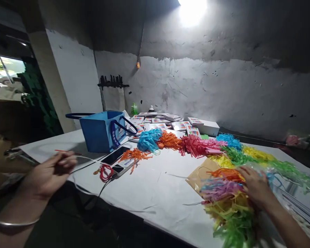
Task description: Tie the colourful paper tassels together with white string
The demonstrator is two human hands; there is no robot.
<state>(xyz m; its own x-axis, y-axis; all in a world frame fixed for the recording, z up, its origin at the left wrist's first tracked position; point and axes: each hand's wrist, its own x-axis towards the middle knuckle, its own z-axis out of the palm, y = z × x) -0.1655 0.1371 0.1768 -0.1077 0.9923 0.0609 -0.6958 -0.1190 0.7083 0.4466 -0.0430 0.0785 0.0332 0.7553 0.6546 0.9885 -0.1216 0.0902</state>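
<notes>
My left hand (53, 174) is raised off the left table edge, its fingers pinched round a white cord (89, 158) that runs rightward. A thin orange-red strip (67, 152) shows at the same fingertips; whether it is gripped too I cannot tell. My right hand (255, 182) reaches over the paper tassels at the right, fingers extended and touching an orange tassel (226, 174). Beside that lie a purple tassel (223, 188), a yellow tassel (227, 208) and a green tassel (234, 227). Under them is a brown paper sheet (196, 177).
A blue handled bag (94, 135) stands at the left. Near it are a phone (115, 155), a red cord (105, 173) and a loose orange tassel (134, 155). A row of coloured tassels (193, 145) crosses the table (155, 193). Printed boxes (179, 125) are piled behind.
</notes>
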